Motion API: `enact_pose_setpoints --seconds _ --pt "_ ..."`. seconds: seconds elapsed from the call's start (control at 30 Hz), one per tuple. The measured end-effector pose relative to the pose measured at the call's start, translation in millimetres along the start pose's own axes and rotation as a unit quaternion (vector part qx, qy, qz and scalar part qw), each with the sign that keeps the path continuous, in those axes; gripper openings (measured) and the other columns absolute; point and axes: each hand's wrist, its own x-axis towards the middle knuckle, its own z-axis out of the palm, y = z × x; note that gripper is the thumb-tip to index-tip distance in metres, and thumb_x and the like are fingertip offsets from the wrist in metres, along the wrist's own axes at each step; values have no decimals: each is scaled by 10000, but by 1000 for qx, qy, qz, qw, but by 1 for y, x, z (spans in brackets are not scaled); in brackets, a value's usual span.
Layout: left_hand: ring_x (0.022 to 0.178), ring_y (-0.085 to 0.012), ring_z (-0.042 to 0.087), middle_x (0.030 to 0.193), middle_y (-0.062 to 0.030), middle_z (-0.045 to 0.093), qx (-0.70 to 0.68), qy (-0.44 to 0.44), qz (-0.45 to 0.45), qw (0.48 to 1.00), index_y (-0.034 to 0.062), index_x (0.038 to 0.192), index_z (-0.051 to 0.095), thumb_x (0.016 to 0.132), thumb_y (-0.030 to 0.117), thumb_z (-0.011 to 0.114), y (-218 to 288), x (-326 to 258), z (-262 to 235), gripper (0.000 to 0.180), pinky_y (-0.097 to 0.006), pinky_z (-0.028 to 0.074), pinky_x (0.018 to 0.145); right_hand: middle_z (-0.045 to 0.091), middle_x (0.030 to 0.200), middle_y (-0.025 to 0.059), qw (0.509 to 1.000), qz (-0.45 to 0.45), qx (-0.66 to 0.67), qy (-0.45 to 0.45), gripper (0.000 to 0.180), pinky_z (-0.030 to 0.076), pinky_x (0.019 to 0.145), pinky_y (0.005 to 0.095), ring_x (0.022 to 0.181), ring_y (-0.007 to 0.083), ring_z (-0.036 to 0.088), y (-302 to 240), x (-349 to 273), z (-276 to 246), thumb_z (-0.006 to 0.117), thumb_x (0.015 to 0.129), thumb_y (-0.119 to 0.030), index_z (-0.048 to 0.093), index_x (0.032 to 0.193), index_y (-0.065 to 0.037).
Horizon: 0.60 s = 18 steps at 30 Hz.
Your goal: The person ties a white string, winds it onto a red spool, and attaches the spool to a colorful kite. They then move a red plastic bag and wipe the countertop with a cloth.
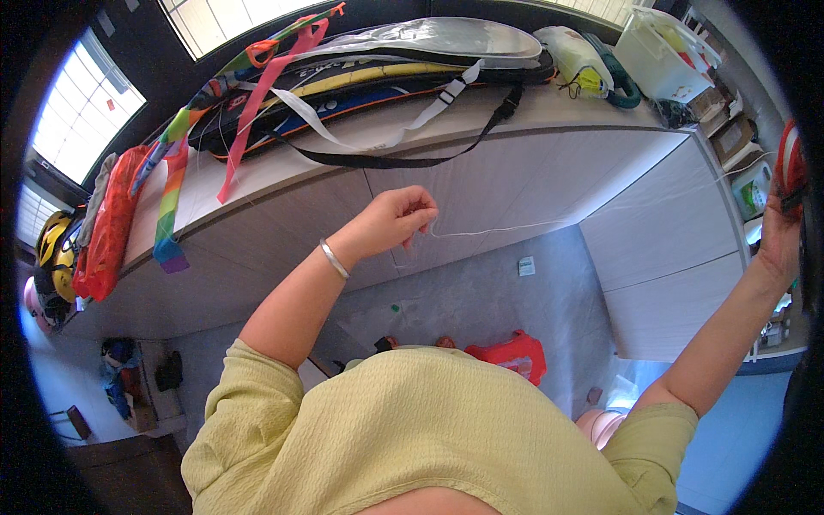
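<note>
My left hand (399, 221), with a silver bangle at the wrist, is closed in a pinch on a thin white string (515, 228). It hangs in front of the pale cabinet. From those fingers the string runs rightward across the view to the far right. There my right hand (779, 232) is raised, gripping a red, round, reel-like thing (787, 163) with a dark part. The dark rim of the picture cuts off much of it, so its full shape is hidden.
On the long cabinet top (566, 112) lie racket bags (369, 81) with loose straps, rainbow ribbons (172, 197), a red bundle (116, 223) and a white bin (661, 56). A yellow-black helmet (56, 257) is at far left. Below, a red bag (515, 356) and small packet (526, 266) lie on the floor.
</note>
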Motion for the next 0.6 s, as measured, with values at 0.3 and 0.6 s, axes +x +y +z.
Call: enact_pose_setpoints --seconds 0.3,0.6 --pt "504 -46 459 648 12 567 -66 11 -42 997 36 956 594 938 180 566 30 2 6 148 -190 394 465 524 1296 151 999 15 2 51 513 444 983 464 1195 303 507 17 12 -71 679 826 -167 484 1288 -60" --pt "461 -28 420 606 50 506 -114 12 -63 991 58 942 588 928 207 593 65 13 14 150 -176 334 409 616 1107 74 957 266 69 -88 623 519 849 370 979 210 610 78 -135 -3 813 637 -118 535 1192 -66"
